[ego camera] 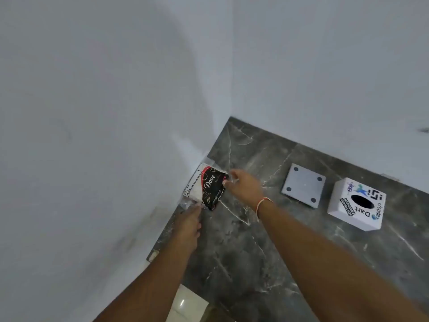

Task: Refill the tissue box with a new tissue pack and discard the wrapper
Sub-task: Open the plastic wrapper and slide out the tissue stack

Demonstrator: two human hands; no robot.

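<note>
A wrapped tissue pack (207, 185), black, red and white with "Dove" printed on it, is held just above the dark marble counter (243, 252) next to the left wall. My left hand (189, 225) pinches the clear wrapper at the pack's near end. My right hand (245, 185) grips the wrapper at its far right edge. The white tissue box (356, 205), covered in stickers and with an oval opening on top, stands to the right. Its grey base plate (303, 184), with a dark pad at each corner, lies flat between the box and my right hand.
White walls close the counter in on the left and at the back, meeting in a corner (229, 117). The counter's front edge runs diagonally at the lower left, with pale floor tile (185, 303) below it.
</note>
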